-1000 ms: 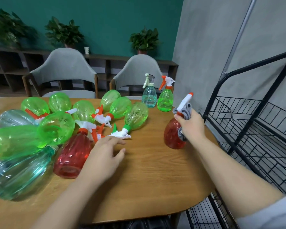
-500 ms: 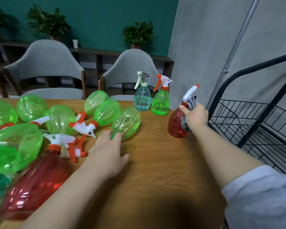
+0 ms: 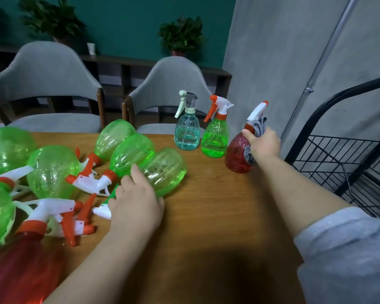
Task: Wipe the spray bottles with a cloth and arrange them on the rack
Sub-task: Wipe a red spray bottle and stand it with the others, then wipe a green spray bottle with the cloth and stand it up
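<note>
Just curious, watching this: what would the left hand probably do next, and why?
Probably close on the lying green bottle and lift it. The left hand already rests over its neck with relaxed fingers, while the right hand holds the red bottle and cloth upright beside two standing bottles.

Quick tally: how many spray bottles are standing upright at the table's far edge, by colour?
Pale blue clear plastic spray bottle: 1
Green clear plastic spray bottle: 1
Red clear plastic spray bottle, gripped by the right hand: 1
Total: 3
</note>
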A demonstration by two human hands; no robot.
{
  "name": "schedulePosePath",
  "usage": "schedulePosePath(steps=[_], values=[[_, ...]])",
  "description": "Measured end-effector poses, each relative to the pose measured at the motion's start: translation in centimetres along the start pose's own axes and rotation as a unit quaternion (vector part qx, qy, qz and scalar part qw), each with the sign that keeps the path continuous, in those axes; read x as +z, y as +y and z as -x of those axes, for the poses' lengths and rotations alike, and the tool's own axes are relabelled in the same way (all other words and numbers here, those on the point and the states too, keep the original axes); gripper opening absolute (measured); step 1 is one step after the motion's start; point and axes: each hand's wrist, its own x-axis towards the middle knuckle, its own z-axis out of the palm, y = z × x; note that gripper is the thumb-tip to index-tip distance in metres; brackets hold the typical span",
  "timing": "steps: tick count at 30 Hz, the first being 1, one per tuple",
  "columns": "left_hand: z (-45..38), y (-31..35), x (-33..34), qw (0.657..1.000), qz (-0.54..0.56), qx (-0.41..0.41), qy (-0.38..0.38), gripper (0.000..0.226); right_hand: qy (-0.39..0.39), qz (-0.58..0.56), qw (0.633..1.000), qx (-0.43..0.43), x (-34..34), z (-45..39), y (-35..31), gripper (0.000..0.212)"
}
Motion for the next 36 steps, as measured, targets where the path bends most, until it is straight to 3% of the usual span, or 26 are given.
schedulePosePath(steps=[4,16,19,26,31,36], values=[[-0.7,-0.5,0.6,0.999,-0.039,-0.018,-0.011,0.094,0.008,-0.001,1.0,0.001,0.6,-1.0,0.3,0.038],[-1.2,-1.6,1.1,0.998,-0.064,-0.004,-0.011,0.045,-0.019,-0.002,1.0,0.021,1.3,-1.1,0.6,0.04],[-0.7,-1.5,1.0,0.998,-0.061,-0.001,-0.013,0.041,-0.032,-0.026,0.998,0.045,1.3,-0.4,1.2,0.038],[1.1,-2.0,0.0,0.996,-0.086,0.019,-0.007,0.038,0.021,-0.129,0.986,0.107,-0.3,4.4,0.6,0.028],[3.7,-2.6,-1.8,0.994,-0.094,0.049,0.019,0.041,-0.055,-0.207,0.97,0.116,-2.0,11.0,-2.0,0.034],[6.7,-3.7,-4.6,0.991,-0.09,0.094,0.042,0.049,-0.183,-0.346,0.893,0.222,-1.9,17.5,-3.6,0.058]])
